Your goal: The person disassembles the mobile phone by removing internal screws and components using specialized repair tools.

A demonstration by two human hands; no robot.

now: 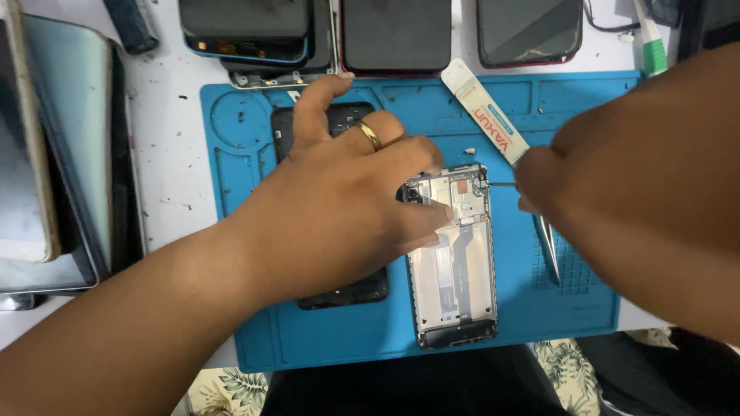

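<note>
An opened phone frame (455, 262) with its inner plate bare lies upright on a blue repair mat (308, 339). My left hand (331, 208), a gold ring on one finger, rests across the mat with its fingertips pressing the phone's upper left part. It also covers a black back cover (347, 291) beside the phone. My right hand (640, 192) pinches a thin metal tool (501, 184) whose tip points at the phone's upper right corner. A white flat pry tool (482, 112) lies slanted above the phone. Metal tweezers (549, 250) stick out from under my right hand.
Several dark phones and screens (397, 35) line the table's far edge. Stacked tablets (69, 154) stand at the left. A green and white tube (651, 42) lies at the top right. Leaf-patterned cloth (223, 389) shows below the white table's near edge.
</note>
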